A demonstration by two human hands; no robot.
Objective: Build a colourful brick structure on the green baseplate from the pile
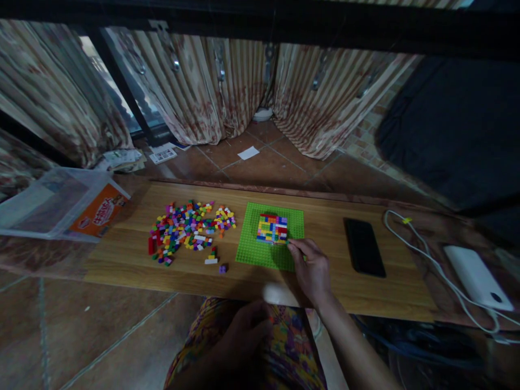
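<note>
A green baseplate (257,251) lies on a wooden board (122,260), with a block of many-coloured bricks (272,228) built on its upper middle. My right hand (312,269) rests on the plate's near right corner, fingertips pinched together right beside the built block; whether a brick is between them is too small to tell. My left hand (244,333) is low, in shadow over my lap, fingers curled and blurred. A pile of loose coloured bricks (184,230) lies to the left of the plate, with a few stray bricks (212,258) near it.
A black phone (364,246) lies right of the plate. A white power bank (477,276) with a white cable (426,254) sits at the far right. A clear plastic box (57,203) lies tipped at the left. Curtains and a tiled floor are behind the board.
</note>
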